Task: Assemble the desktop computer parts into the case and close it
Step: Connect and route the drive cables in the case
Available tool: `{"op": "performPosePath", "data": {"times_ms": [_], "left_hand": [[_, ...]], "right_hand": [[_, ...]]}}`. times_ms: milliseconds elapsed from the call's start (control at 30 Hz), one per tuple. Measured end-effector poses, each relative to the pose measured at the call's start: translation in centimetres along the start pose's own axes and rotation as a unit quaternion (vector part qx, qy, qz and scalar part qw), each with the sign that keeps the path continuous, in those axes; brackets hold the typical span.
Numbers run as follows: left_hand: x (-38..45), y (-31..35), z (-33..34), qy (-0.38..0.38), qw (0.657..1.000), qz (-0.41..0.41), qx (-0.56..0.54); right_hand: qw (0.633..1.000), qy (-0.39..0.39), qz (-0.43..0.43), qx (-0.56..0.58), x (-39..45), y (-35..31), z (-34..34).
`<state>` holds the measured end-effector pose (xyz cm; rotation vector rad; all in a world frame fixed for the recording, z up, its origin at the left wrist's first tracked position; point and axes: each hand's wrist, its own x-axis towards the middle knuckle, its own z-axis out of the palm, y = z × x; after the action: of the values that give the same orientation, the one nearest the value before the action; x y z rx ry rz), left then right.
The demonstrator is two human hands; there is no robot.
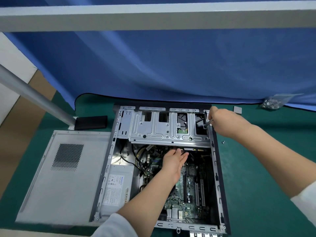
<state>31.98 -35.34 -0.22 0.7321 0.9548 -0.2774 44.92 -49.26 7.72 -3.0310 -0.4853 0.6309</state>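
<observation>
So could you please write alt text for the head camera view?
A person's right hand holds a screwdriver at the far right corner of an open computer case, while the open left hand reaches over the motherboard. The side panel lies left.

Even, diffuse overhead light; scene moderately bright, colours slightly washed. Soft glare on the metal drive cage [164, 127] and the side panel [65, 177] lower left. Case interior lower right falls into shadow. Wide-angle bowing: grey beam [153, 16] across the top curves, frame edges stretch. Fine detail soft throughout; power-supply label unreadable.
</observation>
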Motion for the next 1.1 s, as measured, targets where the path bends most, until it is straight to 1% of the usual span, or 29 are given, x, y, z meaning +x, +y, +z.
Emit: {"op": "performPosePath", "data": {"times_ms": [67, 300, 400, 567, 667, 733, 800, 867, 967, 1067, 1100], "left_hand": [[0.1, 0.0, 0.2, 0.008, 1.000, 0.002, -0.004], [1.0, -0.5, 0.7, 0.046, 0.998, -0.012, 0.039], [1.0, -0.6, 0.9, 0.048, 0.998, -0.011, 0.042], [1.1, -0.3, 1.1, 0.060, 0.997, -0.007, 0.039], [1.3, -0.3, 1.2, 0.069, 0.997, 0.000, 0.043], [1.4, -0.3, 1.1, 0.071, 0.996, 0.005, 0.057], [1.5, -0.4, 1.1, 0.073, 0.995, 0.009, 0.064], [1.6, -0.6, 1.1, 0.078, 0.995, 0.013, 0.065], [1.7, -0.6, 1.1, 0.083, 0.994, 0.012, 0.068], [1.8, -0.5, 1.1, 0.084, 0.994, 0.010, 0.063], [1.8, -0.5, 1.1, 0.084, 0.995, 0.011, 0.059]], "right_hand": [[1.000, -0.001, -0.004, -0.010, 0.1, 0.0, -0.1], [0.999, -0.004, -0.007, -0.032, 0.4, -0.4, -0.2], [0.999, 0.002, -0.010, -0.041, 0.3, -0.5, -0.4], [0.995, 0.027, -0.015, -0.095, 0.2, -0.7, -0.7], [0.992, 0.028, -0.014, -0.126, 0.2, -0.6, -0.8], [0.994, 0.018, -0.011, -0.105, 0.1, -0.5, -0.8], [0.998, -0.009, -0.009, -0.060, 0.2, -0.5, -0.8], [0.999, -0.023, -0.011, -0.047, 0.2, -0.6, -0.8], [0.997, 0.000, -0.013, -0.075, 0.3, -0.6, -0.8], [0.989, 0.045, -0.027, -0.138, 0.4, -0.7, -0.8], [0.986, 0.050, -0.032, -0.156, 0.4, -0.9, -0.9]]}}
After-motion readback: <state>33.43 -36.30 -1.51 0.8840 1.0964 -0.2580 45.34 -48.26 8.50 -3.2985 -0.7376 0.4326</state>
